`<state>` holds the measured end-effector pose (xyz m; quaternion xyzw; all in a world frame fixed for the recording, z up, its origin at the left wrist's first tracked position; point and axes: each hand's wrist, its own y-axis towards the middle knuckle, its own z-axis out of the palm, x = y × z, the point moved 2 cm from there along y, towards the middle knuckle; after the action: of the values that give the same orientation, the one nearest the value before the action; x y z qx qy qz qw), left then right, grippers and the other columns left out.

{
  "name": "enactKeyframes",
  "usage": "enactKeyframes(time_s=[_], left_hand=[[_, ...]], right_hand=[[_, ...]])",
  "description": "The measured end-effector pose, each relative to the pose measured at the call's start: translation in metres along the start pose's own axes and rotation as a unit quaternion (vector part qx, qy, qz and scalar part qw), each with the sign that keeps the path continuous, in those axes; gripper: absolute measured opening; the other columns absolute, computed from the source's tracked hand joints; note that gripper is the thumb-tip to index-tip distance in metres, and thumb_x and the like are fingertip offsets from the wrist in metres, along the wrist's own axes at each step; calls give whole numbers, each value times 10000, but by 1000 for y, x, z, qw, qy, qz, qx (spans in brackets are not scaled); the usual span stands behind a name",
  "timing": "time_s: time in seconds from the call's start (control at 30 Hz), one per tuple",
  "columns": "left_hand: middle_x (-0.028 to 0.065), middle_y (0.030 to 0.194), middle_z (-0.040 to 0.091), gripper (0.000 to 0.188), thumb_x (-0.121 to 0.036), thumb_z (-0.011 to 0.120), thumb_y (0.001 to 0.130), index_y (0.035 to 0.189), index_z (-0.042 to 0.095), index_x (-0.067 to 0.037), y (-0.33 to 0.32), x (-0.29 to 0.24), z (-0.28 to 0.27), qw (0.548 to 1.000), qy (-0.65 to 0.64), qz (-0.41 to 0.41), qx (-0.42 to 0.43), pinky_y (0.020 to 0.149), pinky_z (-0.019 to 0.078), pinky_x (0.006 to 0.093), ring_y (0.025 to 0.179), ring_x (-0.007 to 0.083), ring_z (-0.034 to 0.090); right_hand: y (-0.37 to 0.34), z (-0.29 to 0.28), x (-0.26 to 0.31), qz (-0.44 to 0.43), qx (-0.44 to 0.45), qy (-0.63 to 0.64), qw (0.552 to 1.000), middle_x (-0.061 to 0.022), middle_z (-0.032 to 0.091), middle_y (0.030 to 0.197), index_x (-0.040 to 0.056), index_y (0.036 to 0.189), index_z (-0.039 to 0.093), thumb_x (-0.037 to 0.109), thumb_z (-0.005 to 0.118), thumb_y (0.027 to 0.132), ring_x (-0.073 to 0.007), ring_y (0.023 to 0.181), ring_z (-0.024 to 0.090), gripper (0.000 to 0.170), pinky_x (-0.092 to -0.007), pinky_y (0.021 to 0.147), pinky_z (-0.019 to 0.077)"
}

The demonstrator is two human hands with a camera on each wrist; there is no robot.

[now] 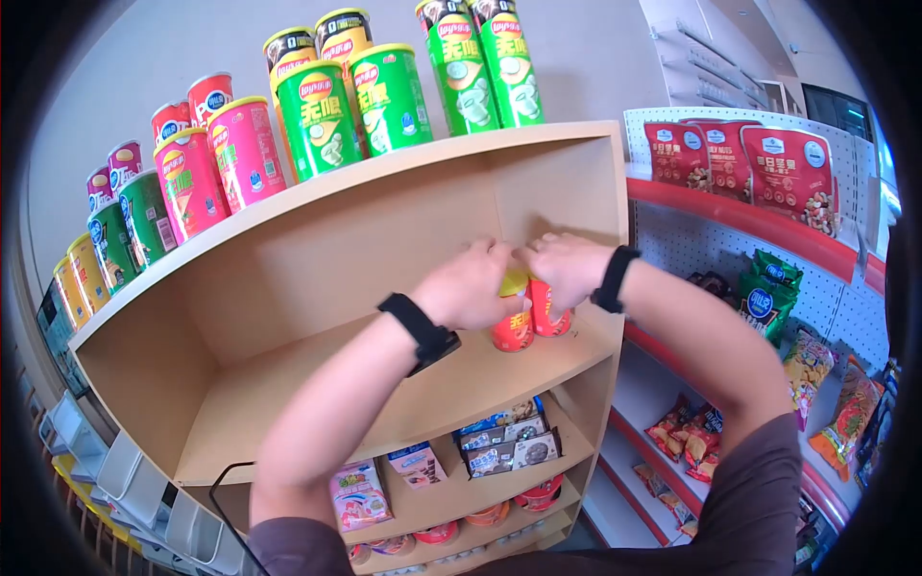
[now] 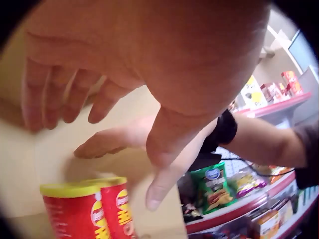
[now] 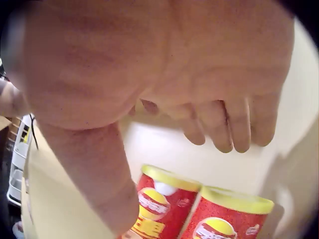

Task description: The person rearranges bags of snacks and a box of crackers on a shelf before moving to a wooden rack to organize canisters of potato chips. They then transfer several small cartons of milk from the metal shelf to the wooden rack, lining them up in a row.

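Two red chip canisters with yellow lids stand side by side on the wooden shelf, the left canister point(image 1: 514, 329) and the right canister point(image 1: 550, 317) close together near the right side panel. My left hand point(image 1: 469, 286) hovers over and beside the left one, its fingers loosely extended in the left wrist view. Above the right one is my right hand point(image 1: 570, 271), partly hiding it from the head camera. In the right wrist view, the right hand's fingers point(image 3: 239, 124) hang relaxed above the lids, and the thumb point(image 3: 112, 189) overlaps one canister. Neither hand grips anything.
Green canisters point(image 1: 319, 125) and pink canisters point(image 1: 245, 154) line the top board of the wooden shelf point(image 1: 403, 178). Below sit biscuit packs point(image 1: 509, 442) and a pink box point(image 1: 360, 494). A red-edged rack point(image 1: 740, 211) with snack bags adjoins the right side.
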<state>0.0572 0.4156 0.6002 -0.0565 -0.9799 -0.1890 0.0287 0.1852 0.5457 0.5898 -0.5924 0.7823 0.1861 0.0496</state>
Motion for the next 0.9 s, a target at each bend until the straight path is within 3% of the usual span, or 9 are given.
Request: enactKeyframes(time_s=[0.07,0.2,0.37,0.47,0.6,0.67,0.73,0.77,0.9], left_hand=[[336,1457,457,925,-551,733,852,1498,395,17,18,6,19,993,-16,-89,78,1115,432,452,1318,450,516],[343,1427,479,1024,-604,772,791,1523,369,-12,31,28,65,979,-66,-152,119,1103,443,454,1309,451,529],[303,1301,572,854,-510,800,785,1450,470,-87,13,16,57,985,-105,-133,25,999,510,461,1168,438,620],[285,1236,599,782,-440,814,761,1390,512,-87,-7,-3,45,991,-91,-91,-46,943,532,470,1090,435,650],[236,1122,622,731,-362,847,708,1318,574,-65,-42,-55,-22,984,7,-10,-176,895,550,454,1006,423,664],[203,1089,648,711,-310,867,699,1295,590,-38,-49,-69,-68,964,-1,74,-256,878,557,423,967,375,686],[165,1106,679,693,-274,870,716,1294,589,-15,-42,-72,-109,918,-20,169,-357,862,555,382,985,298,696],[164,1120,688,701,-293,867,728,1293,580,8,-38,-82,-132,922,-95,137,-349,867,551,371,1012,274,691],[283,1239,636,858,-245,808,808,1441,360,121,-23,-111,-181,906,-29,161,-390,976,531,374,1136,307,659]], right_hand=[[11,15,-3,75,80,2,994,-234,563,1375,49,1438,445,313,946,554,-374,1344,489,1049,-528,1135,356],[22,38,-19,87,86,-8,992,-245,533,1403,51,1444,442,340,951,580,-403,1359,470,1043,-514,1137,360],[1,32,-19,52,-2,57,997,-268,525,1342,60,1390,486,252,910,631,-439,1322,490,891,-469,1096,428],[-12,40,-22,20,-41,196,980,-263,540,1274,59,1374,486,209,881,645,-432,1266,526,843,-437,1040,475],[-66,-6,-13,-89,-242,231,938,-188,549,1166,59,1376,518,189,857,660,-400,1064,605,802,-432,977,503],[-93,-54,-18,-124,-320,182,922,-151,594,1220,14,1401,506,204,880,704,-296,1097,622,813,-408,1012,492],[-103,-91,-29,-142,-384,341,846,-115,627,1264,9,1424,496,225,883,724,-232,1151,626,828,-378,1023,497],[-108,-116,-37,-106,-443,282,844,-145,644,1252,4,1431,487,250,872,713,-242,1119,651,851,-351,997,512],[-115,-194,-53,-66,-522,268,807,-172,642,1237,-74,1390,467,174,863,743,-218,1110,645,798,-333,957,532]])
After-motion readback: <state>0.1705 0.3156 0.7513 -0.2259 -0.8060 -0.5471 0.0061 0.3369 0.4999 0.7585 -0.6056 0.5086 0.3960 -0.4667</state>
